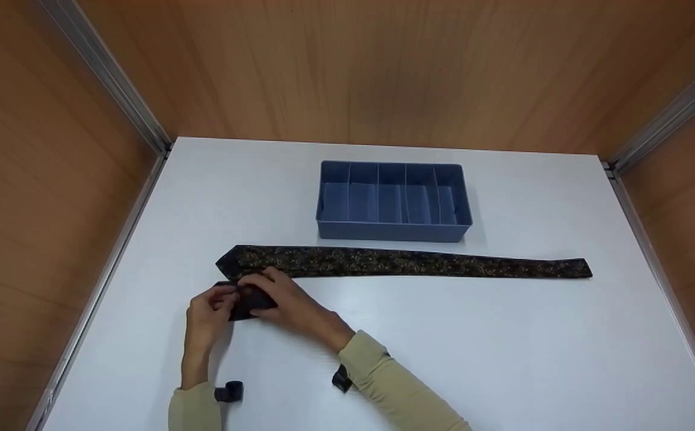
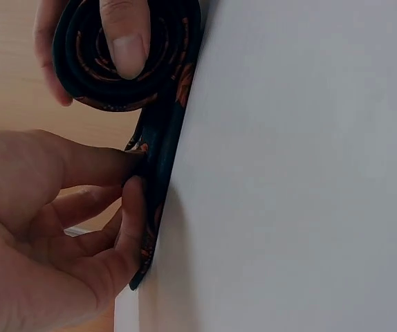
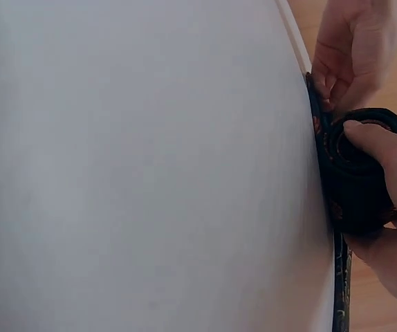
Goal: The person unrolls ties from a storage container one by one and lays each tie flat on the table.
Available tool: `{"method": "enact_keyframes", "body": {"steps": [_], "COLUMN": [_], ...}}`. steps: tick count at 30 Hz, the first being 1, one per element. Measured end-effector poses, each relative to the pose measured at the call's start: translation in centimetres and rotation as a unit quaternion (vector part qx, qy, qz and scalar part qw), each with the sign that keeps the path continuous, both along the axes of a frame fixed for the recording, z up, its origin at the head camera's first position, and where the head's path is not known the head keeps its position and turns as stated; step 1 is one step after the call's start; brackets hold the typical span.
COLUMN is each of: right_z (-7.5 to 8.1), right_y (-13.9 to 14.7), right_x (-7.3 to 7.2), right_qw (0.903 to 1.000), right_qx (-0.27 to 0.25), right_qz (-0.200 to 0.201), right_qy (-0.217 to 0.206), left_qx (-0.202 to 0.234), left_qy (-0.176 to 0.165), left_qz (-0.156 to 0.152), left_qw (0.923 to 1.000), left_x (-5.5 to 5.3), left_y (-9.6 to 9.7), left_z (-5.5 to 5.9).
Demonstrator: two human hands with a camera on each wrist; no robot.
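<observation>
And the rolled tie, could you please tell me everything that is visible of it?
The rolled tie looks like dark cloth with orange motifs. It is wound into a layered coil, standing on edge; a short unrolled end runs along the white table. The right hand holds the coil, thumb on its spiral side; the left hand pinches the unrolled end. The flat tie lies just beyond it.

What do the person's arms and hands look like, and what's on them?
The left sleeve and right sleeve are plain, light olive-tan. The left hand and right hand are bare: no gloves or rings show. A small black piece shows beside the left sleeve, another black piece beside the right.
</observation>
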State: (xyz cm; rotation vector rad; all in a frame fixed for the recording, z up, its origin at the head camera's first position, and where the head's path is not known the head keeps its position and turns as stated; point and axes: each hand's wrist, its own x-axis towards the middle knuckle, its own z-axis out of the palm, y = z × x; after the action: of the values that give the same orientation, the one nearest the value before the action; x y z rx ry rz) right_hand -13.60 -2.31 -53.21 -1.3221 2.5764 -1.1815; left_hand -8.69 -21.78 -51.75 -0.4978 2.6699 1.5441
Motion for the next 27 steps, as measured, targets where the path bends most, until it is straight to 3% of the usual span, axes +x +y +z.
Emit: {"method": "enact_keyframes", "body": {"steps": [19,27], "right_z": [1.0,1.4], "right_y": [0.6,1.3], "right_x": [0.0,0.0], "right_qw": [0.9993,0.9976], "right_qx": [0.02,0.045], "right_qz": [-0.024,-0.03], "right_qy": [-0.021,0.044], "left_qx": [-0.023,-0.016], "left_qy": [-0.002,-0.003], "left_qz": [0.007,0.011], "left_qw": [0.9997,0.9998], "left_x": [-0.2,-0.1], "left_y": [0.1,0.0], "left_z": [-0.3,-0.2]}}
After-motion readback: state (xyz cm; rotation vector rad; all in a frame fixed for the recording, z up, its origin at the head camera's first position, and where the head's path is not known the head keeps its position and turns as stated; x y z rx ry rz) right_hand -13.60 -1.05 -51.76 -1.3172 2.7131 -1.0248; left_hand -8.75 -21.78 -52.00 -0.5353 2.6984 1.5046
